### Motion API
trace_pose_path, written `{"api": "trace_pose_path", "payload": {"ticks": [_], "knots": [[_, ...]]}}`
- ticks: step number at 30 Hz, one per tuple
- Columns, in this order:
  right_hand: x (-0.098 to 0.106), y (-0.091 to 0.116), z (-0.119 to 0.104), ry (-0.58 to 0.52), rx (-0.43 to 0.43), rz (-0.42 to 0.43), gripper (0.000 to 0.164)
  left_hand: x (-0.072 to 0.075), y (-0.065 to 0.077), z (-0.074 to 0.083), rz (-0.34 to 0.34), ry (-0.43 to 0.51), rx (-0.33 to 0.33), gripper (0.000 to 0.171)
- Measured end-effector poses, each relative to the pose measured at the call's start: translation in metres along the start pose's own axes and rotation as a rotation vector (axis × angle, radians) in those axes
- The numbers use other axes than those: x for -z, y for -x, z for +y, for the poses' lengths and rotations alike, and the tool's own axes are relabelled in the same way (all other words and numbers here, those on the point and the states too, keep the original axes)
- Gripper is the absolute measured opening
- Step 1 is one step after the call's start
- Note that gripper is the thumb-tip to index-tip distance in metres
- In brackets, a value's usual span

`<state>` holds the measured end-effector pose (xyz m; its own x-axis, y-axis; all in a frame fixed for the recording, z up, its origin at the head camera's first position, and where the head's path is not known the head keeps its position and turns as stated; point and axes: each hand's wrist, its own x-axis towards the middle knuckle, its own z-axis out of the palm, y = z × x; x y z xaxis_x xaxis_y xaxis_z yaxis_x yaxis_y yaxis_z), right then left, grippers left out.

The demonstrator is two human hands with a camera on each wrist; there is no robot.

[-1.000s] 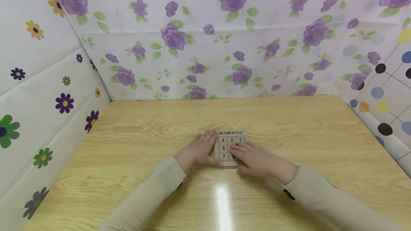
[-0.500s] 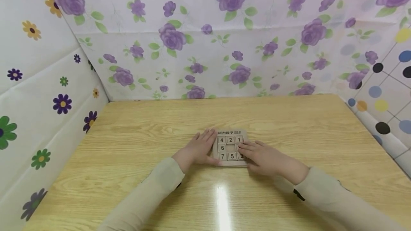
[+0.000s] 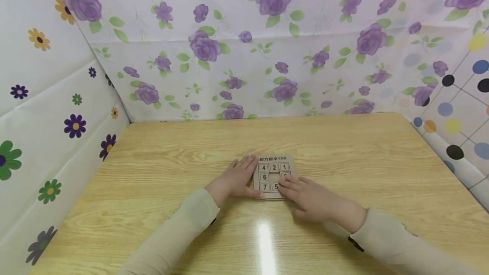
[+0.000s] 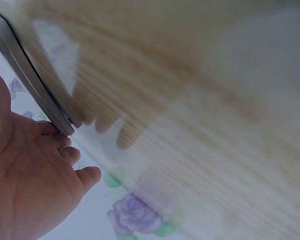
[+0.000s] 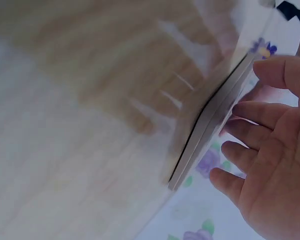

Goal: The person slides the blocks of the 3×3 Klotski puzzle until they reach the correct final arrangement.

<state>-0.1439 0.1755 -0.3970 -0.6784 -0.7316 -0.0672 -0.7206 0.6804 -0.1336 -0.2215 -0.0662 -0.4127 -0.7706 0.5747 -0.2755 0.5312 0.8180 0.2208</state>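
Observation:
A flat sliding number puzzle (image 3: 274, 159) lies on the table in the head view, Chinese lettering along its top. The gap is in its middle; 4, 2 and 1 run across the top row, with 6 and 7 down the left. My left hand (image 3: 237, 178) lies along the left edge, fingers straight, thumb at the lower left corner. Over the lower right tiles, the fingertips of my right hand (image 3: 311, 196) touch the puzzle beside the 5, covering the corner tile. Both wrist views show the puzzle's side edge (image 4: 32, 75) next to the fingers, which look extended or slightly bent.
The wood-grain table (image 3: 183, 147) carries a bright light reflection in front of the puzzle. Behind it hangs a sheet with purple roses (image 3: 206, 46). Flowered cloth (image 3: 38, 109) closes the left side, dotted cloth (image 3: 454, 109) the right.
My right hand has drawn a tile from the middle to the right, leaving the gap in the centre. Its fingertips have since shifted down and left to the bottom row. My left hand stays put.

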Motion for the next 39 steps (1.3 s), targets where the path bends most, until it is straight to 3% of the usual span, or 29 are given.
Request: {"api": "trace_pose_path", "payload": {"ticks": [7, 12, 25, 31, 39], "knots": [[0.000, -0.002, -0.008, 0.030, 0.006, -0.028, 0.059, 0.000, 0.001, 0.001, 0.012, 0.000, -0.001, 0.116], [0.000, -0.007, -0.006, 0.044, 0.015, 0.007, 0.056, 0.000, 0.001, 0.000, 0.010, 0.009, 0.005, 0.116], [0.001, -0.021, 0.003, 0.033, -0.044, 0.000, 0.054, 0.000, 0.002, 0.000, 0.005, 0.016, 0.006, 0.115], [0.000, -0.025, -0.006, 0.074, 0.000, 0.011, 0.058, 0.000, 0.001, 0.000, 0.002, 0.012, 0.009, 0.115], [-0.002, -0.029, -0.016, 0.015, 0.036, -0.046, 0.066, -0.001, 0.000, 0.000, 0.012, 0.000, -0.002, 0.116]]}}
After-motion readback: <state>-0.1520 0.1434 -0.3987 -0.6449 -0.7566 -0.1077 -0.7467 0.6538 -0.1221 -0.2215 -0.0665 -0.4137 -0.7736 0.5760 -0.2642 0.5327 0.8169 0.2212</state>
